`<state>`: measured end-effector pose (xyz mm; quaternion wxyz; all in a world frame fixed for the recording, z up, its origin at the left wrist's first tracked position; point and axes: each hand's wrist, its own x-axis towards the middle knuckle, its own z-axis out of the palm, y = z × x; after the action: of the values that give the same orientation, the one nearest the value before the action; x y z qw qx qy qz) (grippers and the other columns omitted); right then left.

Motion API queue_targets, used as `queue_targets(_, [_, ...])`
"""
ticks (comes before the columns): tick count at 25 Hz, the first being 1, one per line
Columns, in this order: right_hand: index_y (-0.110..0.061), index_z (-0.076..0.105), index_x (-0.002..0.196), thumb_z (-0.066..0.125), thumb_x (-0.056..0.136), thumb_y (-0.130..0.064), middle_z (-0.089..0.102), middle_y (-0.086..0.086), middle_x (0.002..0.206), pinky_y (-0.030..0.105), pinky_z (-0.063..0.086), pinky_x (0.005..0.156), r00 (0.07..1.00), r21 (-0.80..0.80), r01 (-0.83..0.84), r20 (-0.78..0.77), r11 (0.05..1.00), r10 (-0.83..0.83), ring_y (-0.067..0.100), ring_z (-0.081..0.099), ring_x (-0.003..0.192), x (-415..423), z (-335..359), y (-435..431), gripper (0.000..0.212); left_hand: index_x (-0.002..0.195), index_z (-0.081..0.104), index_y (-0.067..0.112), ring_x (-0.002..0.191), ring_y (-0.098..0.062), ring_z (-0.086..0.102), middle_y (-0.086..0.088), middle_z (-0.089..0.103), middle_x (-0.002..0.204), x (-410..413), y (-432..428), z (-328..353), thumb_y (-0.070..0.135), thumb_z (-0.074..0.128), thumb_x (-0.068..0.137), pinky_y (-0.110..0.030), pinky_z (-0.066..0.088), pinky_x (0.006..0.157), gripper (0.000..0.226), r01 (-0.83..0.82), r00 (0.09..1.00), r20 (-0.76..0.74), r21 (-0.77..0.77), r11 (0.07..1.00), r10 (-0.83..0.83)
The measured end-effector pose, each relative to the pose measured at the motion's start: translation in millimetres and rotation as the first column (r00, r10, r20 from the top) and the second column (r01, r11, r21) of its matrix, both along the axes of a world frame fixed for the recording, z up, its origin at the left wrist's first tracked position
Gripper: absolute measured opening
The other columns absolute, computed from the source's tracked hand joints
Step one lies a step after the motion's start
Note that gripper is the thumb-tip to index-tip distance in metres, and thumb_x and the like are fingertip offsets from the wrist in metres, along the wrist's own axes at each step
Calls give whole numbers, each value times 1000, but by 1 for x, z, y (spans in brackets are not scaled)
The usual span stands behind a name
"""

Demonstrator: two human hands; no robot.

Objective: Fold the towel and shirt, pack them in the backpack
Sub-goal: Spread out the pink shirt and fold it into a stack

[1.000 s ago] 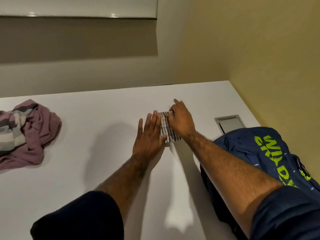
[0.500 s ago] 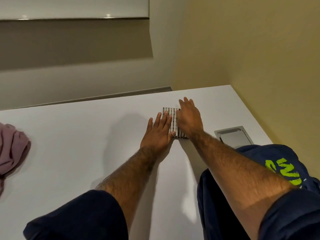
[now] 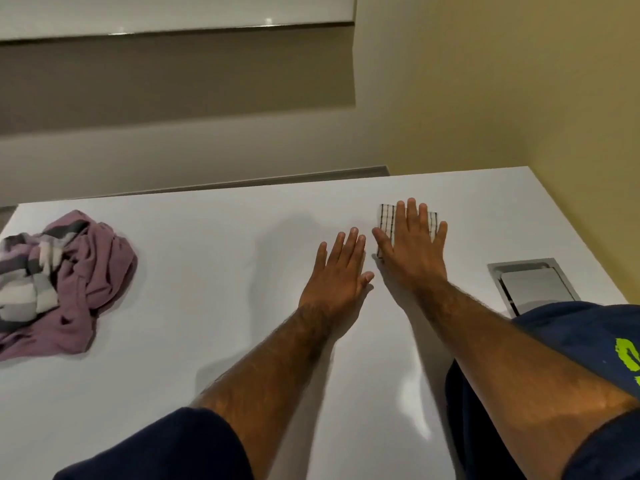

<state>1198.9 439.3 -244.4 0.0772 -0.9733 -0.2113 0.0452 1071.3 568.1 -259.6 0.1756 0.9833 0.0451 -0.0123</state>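
Left hand (image 3: pixel 341 271), earlier touching the folded checked towel (image 3: pixel 386 219), now lies flat, fingers straight, on the white table (image 3: pixel 207 306) just beside it. Right hand (image 3: pixel 412 252): flat, fingers spread, pressing the towel, far right of table. Shirt (image 3: pixel 65 282): crumpled, far left; navy backpack (image 3: pixel 585 341): right edge.

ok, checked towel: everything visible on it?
The towel is white cloth with a thin dark grid, folded into a small flat rectangle. It lies on the white table towards the far right corner. The right hand presses flat on it, fingers straight, hiding its middle; a left strip and a right sliver show. The left hand lies beside it.
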Motion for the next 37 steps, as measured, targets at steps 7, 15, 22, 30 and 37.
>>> queue_targets(7, [-16, -4, 162, -7, 95, -71, -11, 5, 170, 57, -9, 122, 939, -23, -336, 70, 942, 337, 24, -13, 156, -106, -5, 104, 87, 162, -9, 16, 156, -21, -18, -1, -22, 169, -199, 189, 14, 48, 25, 108, -48, -7, 126, 71, -382, 920, 25, 280, 881, 391])
queue_targets(15, [-26, 4, 163, 25, 104, -59, 1, 2, 171, 60, -6, 122, 699, -48, -713, 30, 700, 714, 24, -7, 157, -277, 17, 260, 71, 162, -11, 19, 155, -21, -19, -3, -17, 170, -357, 331, 34, 62, 1, 100, -48, -9, 126, 76, -574, 780, -102, 276, 771, 617])
queue_targets(22, [-27, 6, 163, 30, 106, -49, 2, -3, 171, 63, -5, 121, 611, -260, -774, -62, 578, 790, 24, -12, 156, -350, 9, 338, 65, 163, -6, 25, 157, -21, -12, 1, -10, 171, -386, 366, 13, 67, -4, 93, -48, -10, 125, 81, -428, 868, -172, 215, 877, 466])
queue_targets(30, [-19, 2, 163, 9, 103, -63, -2, 3, 171, 56, -9, 123, 846, -299, -527, -97, 796, 524, 26, -14, 156, -367, 18, 278, 75, 162, -10, 25, 156, -25, -19, 0, -13, 171, -377, 346, 29, 68, -22, 86, -57, -11, 123, 88, -243, 909, -278, 250, 937, 310])
queue_targets(37, [-3, 3, 160, 5, 92, -78, -2, 16, 169, 51, -16, 123, 954, -418, -299, -120, 858, 275, 32, -20, 154, -404, 29, 181, 102, 164, -1, 23, 157, -27, -14, 0, -3, 172, -321, 235, 41, 56, 9, 106, -57, -15, 122, 67, -137, 934, -284, 274, 952, 216])
